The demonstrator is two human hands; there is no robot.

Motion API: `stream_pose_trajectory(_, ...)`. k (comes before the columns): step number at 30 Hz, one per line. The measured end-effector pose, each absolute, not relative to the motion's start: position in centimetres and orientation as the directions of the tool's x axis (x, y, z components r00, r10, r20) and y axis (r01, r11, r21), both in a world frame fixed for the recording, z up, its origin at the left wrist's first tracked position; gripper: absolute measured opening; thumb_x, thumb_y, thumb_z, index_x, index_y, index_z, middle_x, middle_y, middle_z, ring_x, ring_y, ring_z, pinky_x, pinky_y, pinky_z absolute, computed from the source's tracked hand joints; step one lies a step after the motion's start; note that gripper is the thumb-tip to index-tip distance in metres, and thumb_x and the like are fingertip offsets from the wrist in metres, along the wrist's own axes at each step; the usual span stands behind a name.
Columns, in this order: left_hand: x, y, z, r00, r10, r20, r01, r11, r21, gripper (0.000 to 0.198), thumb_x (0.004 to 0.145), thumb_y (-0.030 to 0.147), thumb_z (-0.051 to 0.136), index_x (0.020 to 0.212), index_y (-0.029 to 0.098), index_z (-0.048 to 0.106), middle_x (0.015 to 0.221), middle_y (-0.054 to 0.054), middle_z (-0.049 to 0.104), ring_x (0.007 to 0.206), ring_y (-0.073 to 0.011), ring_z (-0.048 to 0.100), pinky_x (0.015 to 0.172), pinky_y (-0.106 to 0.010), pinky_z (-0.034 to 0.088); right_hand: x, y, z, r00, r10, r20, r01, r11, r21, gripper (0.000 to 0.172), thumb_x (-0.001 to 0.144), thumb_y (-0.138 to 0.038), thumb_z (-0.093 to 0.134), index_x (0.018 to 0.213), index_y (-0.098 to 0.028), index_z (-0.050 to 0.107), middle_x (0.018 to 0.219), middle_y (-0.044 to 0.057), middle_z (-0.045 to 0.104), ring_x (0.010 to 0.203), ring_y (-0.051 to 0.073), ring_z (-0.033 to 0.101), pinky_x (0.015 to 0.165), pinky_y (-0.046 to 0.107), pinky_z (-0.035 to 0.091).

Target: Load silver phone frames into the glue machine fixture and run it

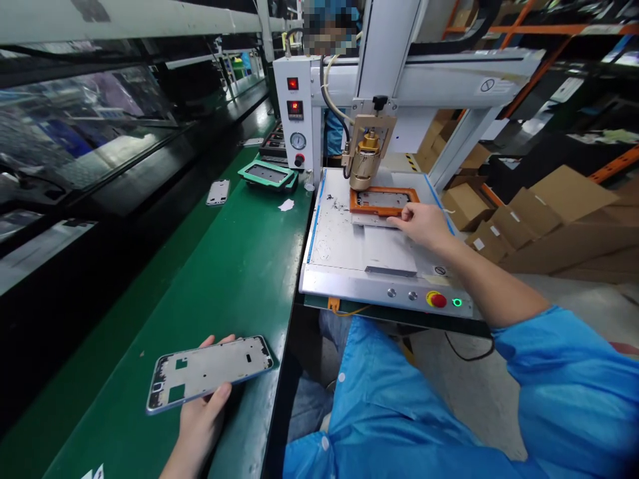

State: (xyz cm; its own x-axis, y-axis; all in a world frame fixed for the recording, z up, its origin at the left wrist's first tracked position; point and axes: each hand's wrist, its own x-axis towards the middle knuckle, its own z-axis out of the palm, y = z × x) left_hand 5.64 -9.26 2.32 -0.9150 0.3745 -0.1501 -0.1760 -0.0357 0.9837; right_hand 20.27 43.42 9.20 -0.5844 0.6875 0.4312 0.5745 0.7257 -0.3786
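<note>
My left hand (202,416) is closed around a phone middle frame (212,372), a flat grey plate with cut-outs and a bluish rim, held slightly tilted over the green bench. My right hand (424,225) has its fingers bent in a pinch at the front right edge of an orange fixture (355,203). Inside that fixture lies another phone frame (384,201). The fixture rests on the machine's metal slide plate (389,246). Just above its left rear corner hangs the brass dispensing head (364,163).
Green fixtures (267,174) and a loose phone frame (218,192) lie farther along the green bench (224,266). A scrap of white paper (286,205) is nearby. A red stop button (438,301) sits on the machine's front. Cardboard boxes (539,213) stand right; a person (333,130) is behind.
</note>
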Motion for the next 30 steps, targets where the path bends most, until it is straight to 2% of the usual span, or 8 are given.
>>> stream_pose_trajectory(3,5.6,-9.3,2.3,-0.913,0.381,-0.144,-0.175,-0.047,0.983,0.093,0.066,0.060,0.090,0.146,0.031,0.050,0.142,-0.013,0.064,0.137,-0.0427,0.056,0.123,-0.069,0.035,19.7,45.2,8.9,-0.626,0.664,0.409,0.633,0.739,-0.231,0.049,0.083,-0.054,0.080,0.059,-0.023,0.049,0.061,0.001,0.058,0.058,0.015,0.043,0.061,0.034,0.026)
stream_pose_trajectory(7,5.5,-9.4,2.2,-0.910,0.390,-0.138,-0.164,-0.035,0.986,0.094,0.068,0.060,0.089,0.147,0.030,0.049,0.143,-0.013,0.063,0.137,-0.0423,0.056,0.124,-0.069,0.034,19.3,46.2,8.8,-0.719,0.607,0.339,0.639,0.769,-0.021,0.047,0.094,-0.056,0.066,0.066,-0.020,0.055,0.069,0.006,0.063,0.064,0.015,0.045,0.063,0.035,0.023)
stream_pose_trajectory(13,5.4,-9.7,2.1,-0.903,0.407,-0.141,-0.157,-0.007,0.988,0.092,0.071,0.061,0.087,0.147,0.029,0.048,0.145,-0.013,0.062,0.137,-0.0408,0.056,0.123,-0.068,0.035,19.2,45.4,8.7,-0.831,0.471,0.296,0.513,0.854,0.083,0.030,0.096,-0.032,0.058,0.069,-0.019,0.057,0.082,0.013,0.071,0.074,0.020,0.052,0.066,0.037,0.023)
stream_pose_trajectory(16,5.3,-9.7,2.0,-0.902,0.412,-0.133,-0.152,-0.012,0.988,0.091,0.072,0.061,0.086,0.147,0.029,0.047,0.144,-0.013,0.062,0.136,-0.0406,0.057,0.123,-0.067,0.037,19.2,45.0,9.0,-0.842,0.446,0.303,0.491,0.866,0.092,0.025,0.092,-0.024,0.052,0.068,-0.020,0.057,0.081,0.013,0.071,0.071,0.022,0.051,0.067,0.037,0.025)
stream_pose_trajectory(20,5.3,-9.8,1.8,-0.898,0.418,-0.139,-0.163,-0.022,0.986,0.092,0.071,0.061,0.087,0.148,0.031,0.047,0.146,-0.013,0.061,0.137,-0.0409,0.056,0.122,-0.068,0.038,18.8,46.1,11.4,-0.770,0.503,0.393,0.570,0.818,0.070,0.028,0.094,-0.021,0.044,0.068,-0.022,0.054,0.083,0.014,0.069,0.075,0.024,0.051,0.069,0.038,0.028)
stream_pose_trajectory(25,5.2,-9.9,1.7,-0.899,0.416,-0.138,-0.158,-0.015,0.987,0.094,0.071,0.063,0.087,0.149,0.031,0.046,0.146,-0.013,0.062,0.138,-0.0406,0.056,0.123,-0.068,0.037,19.0,47.3,15.3,-0.713,0.464,0.526,0.534,0.845,-0.023,0.034,0.098,-0.036,0.049,0.067,-0.030,0.035,0.086,0.010,0.067,0.085,0.027,0.053,0.080,0.040,0.039)
stream_pose_trajectory(27,5.2,-9.9,1.6,-0.896,0.424,-0.132,-0.153,-0.014,0.988,0.095,0.071,0.063,0.087,0.149,0.030,0.045,0.146,-0.014,0.062,0.136,-0.0403,0.058,0.122,-0.067,0.039,19.7,46.8,15.6,-0.780,0.424,0.459,0.438,0.895,-0.082,0.045,0.093,-0.040,0.059,0.066,-0.029,0.025,0.090,0.007,0.070,0.086,0.026,0.056,0.081,0.040,0.042)
stream_pose_trajectory(30,5.2,-9.9,1.5,-0.894,0.433,-0.114,-0.133,-0.015,0.991,0.094,0.072,0.062,0.087,0.149,0.028,0.045,0.146,-0.014,0.062,0.137,-0.0398,0.058,0.122,-0.065,0.040,20.6,45.9,14.8,-0.899,0.396,0.186,0.388,0.918,-0.079,0.053,0.086,-0.048,0.072,0.067,-0.027,0.027,0.095,0.007,0.073,0.084,0.024,0.059,0.073,0.037,0.041)
